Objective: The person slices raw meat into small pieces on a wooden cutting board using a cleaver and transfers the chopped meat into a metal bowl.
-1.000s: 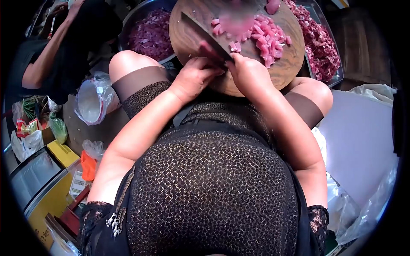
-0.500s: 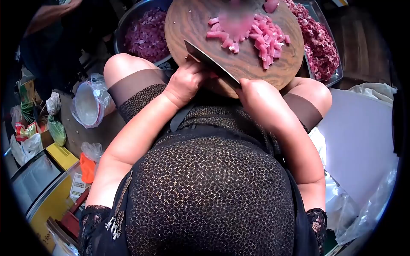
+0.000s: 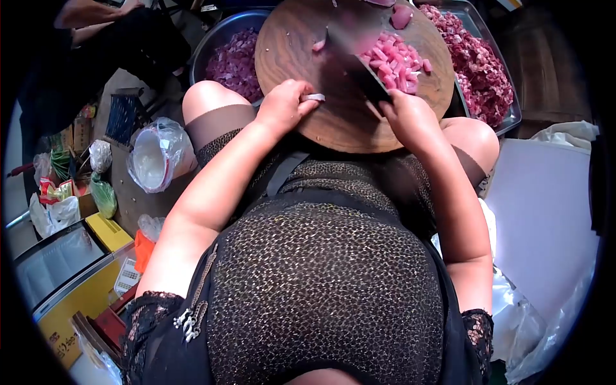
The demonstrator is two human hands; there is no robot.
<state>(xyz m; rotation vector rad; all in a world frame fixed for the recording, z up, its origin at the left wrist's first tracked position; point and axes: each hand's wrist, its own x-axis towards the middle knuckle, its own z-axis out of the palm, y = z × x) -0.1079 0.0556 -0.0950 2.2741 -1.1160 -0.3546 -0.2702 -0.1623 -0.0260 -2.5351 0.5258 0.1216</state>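
Observation:
A round wooden chopping board (image 3: 292,48) sits between the knees. On its right part, my right hand (image 3: 410,119) is closed on the handle of a cleaver (image 3: 367,76), whose blade is blurred. Beside the blade lies a heap of cut pink meat (image 3: 399,61), with larger meat lumps (image 3: 402,17) at the far edge. At the board's near left edge, my left hand (image 3: 287,108) pinches a small whitish strip (image 3: 314,97); I cannot tell what it is. A single meat piece (image 3: 319,45) lies left of the blade.
A metal basin (image 3: 206,51) of cut meat stands behind left; a metal tray (image 3: 514,106) of minced meat stands right. A bag-lined bucket (image 3: 151,160) is left of the knee. Another person's arm (image 3: 96,22) shows at upper left.
My right hand and the cleaver have moved right and up, away from my left hand. My left hand has shifted slightly and now shows the whitish strip. The meat left of the blade is mostly gone.

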